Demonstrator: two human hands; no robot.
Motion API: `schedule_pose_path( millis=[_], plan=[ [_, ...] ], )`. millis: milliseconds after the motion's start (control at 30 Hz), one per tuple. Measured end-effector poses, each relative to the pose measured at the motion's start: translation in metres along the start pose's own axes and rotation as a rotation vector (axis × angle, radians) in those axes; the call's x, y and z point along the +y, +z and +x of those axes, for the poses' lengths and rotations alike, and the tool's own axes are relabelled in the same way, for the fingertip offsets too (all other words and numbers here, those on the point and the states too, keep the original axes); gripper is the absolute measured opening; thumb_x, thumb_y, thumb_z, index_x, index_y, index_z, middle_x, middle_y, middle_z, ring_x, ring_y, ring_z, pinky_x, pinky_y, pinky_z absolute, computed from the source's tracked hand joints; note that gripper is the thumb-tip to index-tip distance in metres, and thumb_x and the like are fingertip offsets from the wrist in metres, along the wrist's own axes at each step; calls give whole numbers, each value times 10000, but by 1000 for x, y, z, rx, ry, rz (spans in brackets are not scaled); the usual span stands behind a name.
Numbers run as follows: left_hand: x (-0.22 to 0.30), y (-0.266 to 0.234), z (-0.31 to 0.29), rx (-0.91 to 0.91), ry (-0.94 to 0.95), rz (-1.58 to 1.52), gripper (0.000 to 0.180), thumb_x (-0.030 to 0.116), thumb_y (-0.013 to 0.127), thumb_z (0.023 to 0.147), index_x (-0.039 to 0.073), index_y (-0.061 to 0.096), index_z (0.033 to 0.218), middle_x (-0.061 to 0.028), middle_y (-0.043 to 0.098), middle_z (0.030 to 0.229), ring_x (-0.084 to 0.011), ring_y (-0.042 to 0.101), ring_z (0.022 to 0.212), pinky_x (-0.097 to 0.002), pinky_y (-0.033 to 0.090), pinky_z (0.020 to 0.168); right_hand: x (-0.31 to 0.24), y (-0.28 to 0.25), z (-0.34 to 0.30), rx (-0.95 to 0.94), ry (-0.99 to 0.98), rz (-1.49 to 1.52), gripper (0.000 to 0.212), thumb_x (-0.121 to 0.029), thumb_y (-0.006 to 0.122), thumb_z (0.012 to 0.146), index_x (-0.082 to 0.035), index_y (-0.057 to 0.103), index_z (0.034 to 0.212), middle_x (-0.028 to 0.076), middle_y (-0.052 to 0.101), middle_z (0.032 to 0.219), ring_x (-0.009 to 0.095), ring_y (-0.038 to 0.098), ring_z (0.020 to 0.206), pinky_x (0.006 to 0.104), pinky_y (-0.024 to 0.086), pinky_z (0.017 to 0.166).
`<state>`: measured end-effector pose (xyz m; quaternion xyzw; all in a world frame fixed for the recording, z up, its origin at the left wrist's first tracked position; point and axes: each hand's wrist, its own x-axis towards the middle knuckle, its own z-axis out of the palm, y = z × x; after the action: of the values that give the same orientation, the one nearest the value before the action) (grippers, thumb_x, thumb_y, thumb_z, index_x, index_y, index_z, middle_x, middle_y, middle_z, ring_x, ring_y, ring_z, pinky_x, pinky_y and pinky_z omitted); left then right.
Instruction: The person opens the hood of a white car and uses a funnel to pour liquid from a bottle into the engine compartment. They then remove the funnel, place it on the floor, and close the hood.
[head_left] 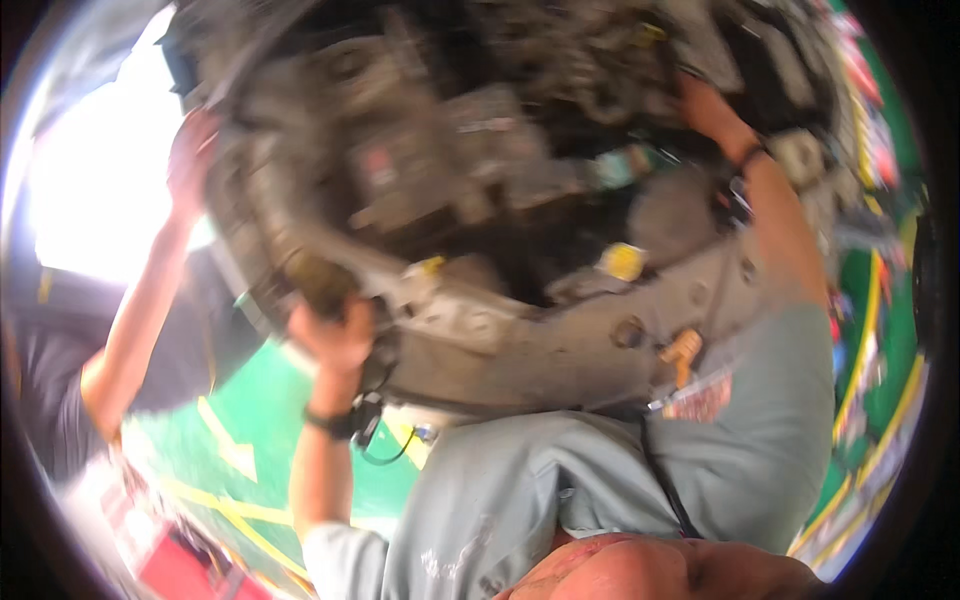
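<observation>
The dark rounded part is at the left end of the front beam of the engine bay, and the left hand is by far the nearer one to it. From the grip of this hand, the part lies just beyond the fingers, on the side away from the person's body. The thumb and the fingers of the left hand stand apart around its near side, but with the blur I cannot tell whether they close on it or only touch it. Its long axis seems to slant a little, the far end more to the left, though I cannot be sure of it. The part looks compact and dull, olive-brown to almost black, with a soft outline and no clear detail on the surface. The right hand reaches far behind the right portion of the front beam, among the engine parts; its fingertips are hidden there, so the state of its grip I cannot tell either. Between the two hands, just behind the front beam, there is a yellow round cap, and on the near face of the beam, toward its right, an orange hook-shaped piece. Beyond the left end of the beam, a co-worker's hand is at the edge of the engine bay.
</observation>
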<state>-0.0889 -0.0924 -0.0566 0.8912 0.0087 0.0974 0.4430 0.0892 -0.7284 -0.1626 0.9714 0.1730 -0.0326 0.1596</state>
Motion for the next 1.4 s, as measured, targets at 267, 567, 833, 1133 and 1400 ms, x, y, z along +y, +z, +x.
schedule_pose_path(
  millis=[267,567,833,1133,1400],
  plan=[
    [20,-19,23,64,149,142,420,172,742,679,37,581,1042,-192,645,839,-434,650,794,-454,537,680,159,152,-63,2,-4,-85,477,-170,531,1015,25,461,1444,283,517,1429,413,578,1216,459,465,1053],
    [34,-20,14,60,112,216,403,230,739,680,46,509,955,-176,614,830,-426,630,809,-482,512,668,112,145,-11,-44,99,36,539,-228,552,1011,82,435,1436,290,518,1431,431,540,1270,463,420,1111],
    [29,-21,9,88,118,219,414,236,738,684,50,504,971,-173,612,825,-431,625,792,-486,509,656,106,137,3,-16,62,39,548,-249,550,1013,80,437,1437,293,520,1429,428,542,1268,462,423,1108],
    [19,-28,6,104,131,182,418,246,741,684,41,483,941,-177,608,821,-438,618,793,-495,498,648,136,153,-22,177,-47,106,560,-274,547,1016,77,438,1438,295,523,1426,425,545,1266,461,427,1105],
    [29,-24,7,73,107,211,426,251,742,684,37,487,950,-187,609,818,-446,617,798,-502,496,654,96,117,-11,-125,119,-76,536,-275,518,1027,65,451,1437,291,514,1441,403,558,1262,450,435,1096]
  ],
)
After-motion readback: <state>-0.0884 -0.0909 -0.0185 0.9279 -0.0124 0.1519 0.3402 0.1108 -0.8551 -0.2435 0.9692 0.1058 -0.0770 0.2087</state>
